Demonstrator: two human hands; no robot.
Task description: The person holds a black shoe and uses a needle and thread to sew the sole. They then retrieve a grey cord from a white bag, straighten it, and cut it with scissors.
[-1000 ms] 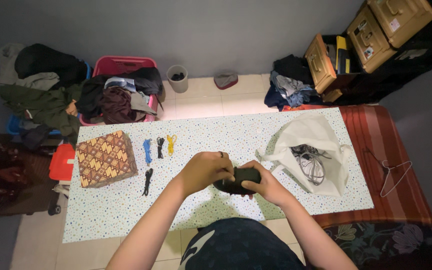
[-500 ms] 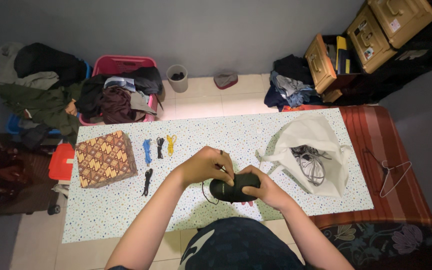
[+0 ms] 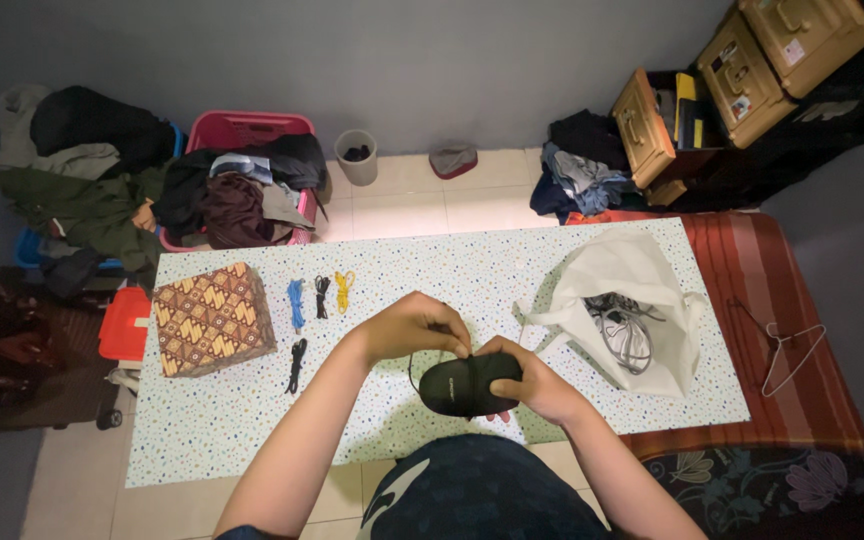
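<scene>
A black shoe (image 3: 467, 384) is held just below the centre of the frame, above the speckled table (image 3: 452, 270). It is gripped from the right by the right hand (image 3: 532, 378), fingers wrapped around it, while its top edge is pinched by the closed fingers of the left hand (image 3: 414, 327). A thin black lace (image 3: 413, 368) is seen hanging beside it. Further left, coloured laces (image 3: 317, 297) and a patterned box (image 3: 213, 318) are laid out; to the right, a white bag (image 3: 624, 300) holding a shoe.

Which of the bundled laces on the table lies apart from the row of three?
The black lace bundle lying alone below the row, nearer the left hand. The blue, black and yellow bundles lie side by side.
</scene>
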